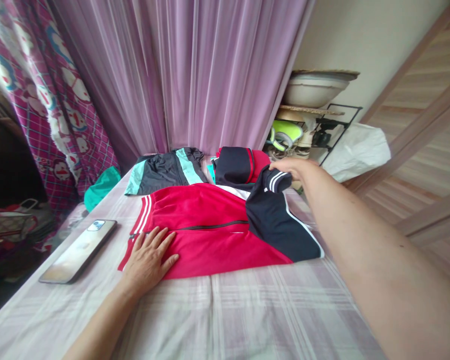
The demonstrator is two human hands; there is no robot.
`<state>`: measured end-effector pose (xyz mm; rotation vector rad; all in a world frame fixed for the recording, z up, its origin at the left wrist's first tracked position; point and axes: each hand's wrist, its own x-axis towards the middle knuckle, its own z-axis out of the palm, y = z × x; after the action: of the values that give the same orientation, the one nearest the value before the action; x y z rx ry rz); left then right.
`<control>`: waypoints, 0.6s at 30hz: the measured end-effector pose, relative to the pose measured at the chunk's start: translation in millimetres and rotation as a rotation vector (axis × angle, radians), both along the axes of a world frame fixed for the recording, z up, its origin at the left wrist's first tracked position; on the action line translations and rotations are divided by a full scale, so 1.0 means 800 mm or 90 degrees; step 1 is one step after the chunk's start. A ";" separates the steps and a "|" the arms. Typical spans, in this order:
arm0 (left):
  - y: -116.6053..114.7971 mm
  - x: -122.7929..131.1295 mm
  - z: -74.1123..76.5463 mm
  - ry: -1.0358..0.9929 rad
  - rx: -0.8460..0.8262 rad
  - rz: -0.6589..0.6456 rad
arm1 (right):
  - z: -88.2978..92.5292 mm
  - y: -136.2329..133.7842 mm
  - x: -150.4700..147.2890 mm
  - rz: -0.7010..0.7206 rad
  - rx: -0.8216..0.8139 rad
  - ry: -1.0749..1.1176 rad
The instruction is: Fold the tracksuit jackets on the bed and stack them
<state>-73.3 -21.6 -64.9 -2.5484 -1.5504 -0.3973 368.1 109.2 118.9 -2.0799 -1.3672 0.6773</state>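
Note:
A red and navy zip-up track jacket [206, 245] lies flat on the checked bed sheet [225, 320], with its white-striped hem to the left. My left hand [148, 257] rests flat on the red front near that hem, fingers spread. At the jacket's collar end, my right hand [290, 167] is closed on a navy part with a white-striped cuff or collar, raised a little off the bed. The fingertips of my right hand are partly hidden by the cloth. The jacket's dark zip runs across the red part.
Behind the jacket lie a black and mint folded garment [161, 172] and a navy and red folded one [232, 165]. A phone [78, 252] is at the left bed edge. A rack [332, 145] bearing a white basin [315, 90] stands back right, before purple curtains [210, 75].

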 end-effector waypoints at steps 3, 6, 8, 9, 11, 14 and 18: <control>0.000 0.000 0.001 -0.005 -0.001 -0.002 | -0.012 -0.003 -0.028 -0.027 -0.028 0.264; -0.001 0.001 0.003 -0.008 -0.006 -0.002 | -0.026 -0.009 -0.047 0.005 0.086 0.364; -0.002 0.002 0.004 -0.009 -0.010 0.002 | -0.038 -0.015 -0.052 0.020 0.111 0.354; -0.002 0.003 0.004 -0.009 -0.012 0.004 | -0.046 -0.020 -0.054 0.015 0.111 0.321; -0.002 0.003 0.005 -0.007 -0.015 0.008 | -0.067 -0.036 -0.059 -0.009 0.102 0.207; -0.002 0.003 0.005 -0.002 -0.019 0.009 | -0.117 -0.082 -0.078 0.054 0.127 0.029; -0.002 0.002 0.004 -0.004 -0.019 0.005 | -0.198 -0.162 -0.103 0.288 0.178 -0.231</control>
<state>-71.5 -23.5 -61.3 -2.5652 -1.5797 -0.3838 286.0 -20.2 -39.6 -1.7357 -2.0413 0.2558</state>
